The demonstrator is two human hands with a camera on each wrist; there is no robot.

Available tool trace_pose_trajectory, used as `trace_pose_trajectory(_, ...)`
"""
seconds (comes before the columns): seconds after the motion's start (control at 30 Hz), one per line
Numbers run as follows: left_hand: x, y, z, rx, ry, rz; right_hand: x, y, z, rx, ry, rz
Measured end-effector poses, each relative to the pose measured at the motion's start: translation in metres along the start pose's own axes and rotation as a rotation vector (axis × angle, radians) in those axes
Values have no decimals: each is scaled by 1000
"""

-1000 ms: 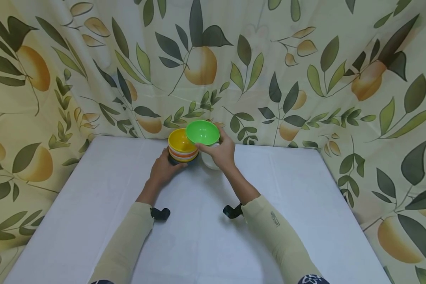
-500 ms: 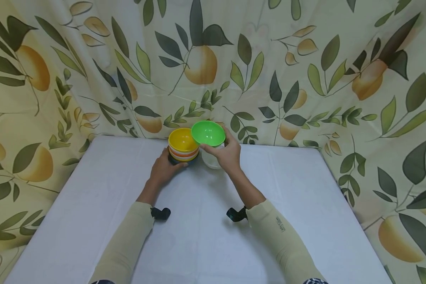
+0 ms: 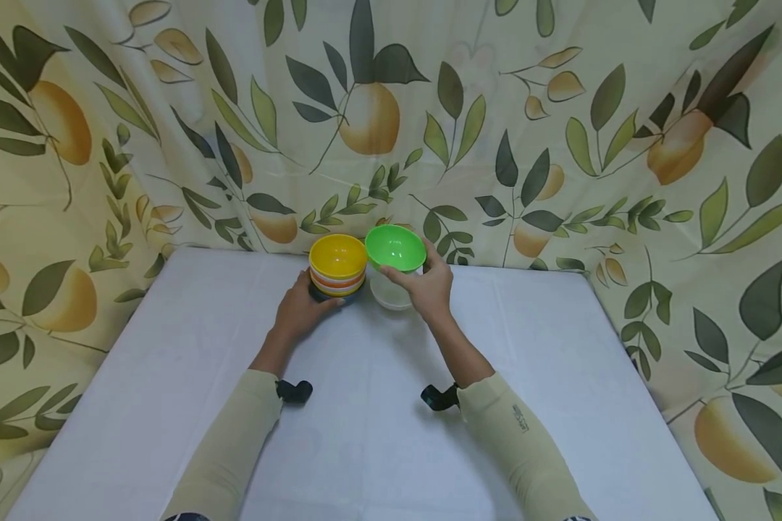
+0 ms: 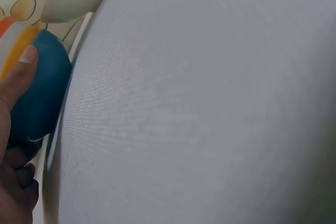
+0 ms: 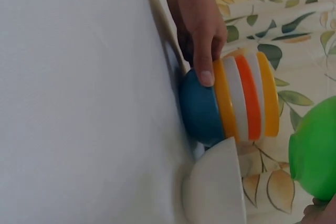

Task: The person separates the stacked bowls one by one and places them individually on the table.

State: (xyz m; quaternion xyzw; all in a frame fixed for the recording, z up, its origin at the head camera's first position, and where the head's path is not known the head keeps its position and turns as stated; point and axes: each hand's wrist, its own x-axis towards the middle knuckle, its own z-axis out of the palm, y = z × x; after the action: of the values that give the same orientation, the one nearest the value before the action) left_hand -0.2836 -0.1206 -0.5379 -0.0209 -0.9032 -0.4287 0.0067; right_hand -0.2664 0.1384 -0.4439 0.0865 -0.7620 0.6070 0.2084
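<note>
green bowl (image 3: pixel 395 250): raised, mouth up | bowl stack (image 3: pixel 337 266): upright | white bowl (image 3: pixel 389 294): beside stack

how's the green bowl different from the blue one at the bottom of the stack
The green bowl is held above the table by the right hand, while the blue bowl sits on it, gripped by the left hand. The green bowl's inside shows bare, whereas the blue bowl has yellow, white and orange bowls nested in it. Both are round and open upward.

Beige sleeves (image 3: pixel 231 441), black wrist cameras (image 3: pixel 295 393)
</note>
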Motion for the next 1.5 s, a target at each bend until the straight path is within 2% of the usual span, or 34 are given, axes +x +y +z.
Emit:
trace_pose_trajectory(0.27, 0, 3, -2, 8, 0, -20, -3, 8, -9, -13, 36, 91)
trace_pose_trajectory(0.73, -6, 0, 2, 7, -12, -35, -10, 22, -32, -40, 111, 139)
trace_pose_trajectory(1.13, -4, 5, 0, -11, 14, 10, -13, 34, -45, -65, 167, 174)
trace_pose_trajectory(1.5, 0, 3, 1, 1, 9, -4, -16, 48, -57, -83, 206, 159)
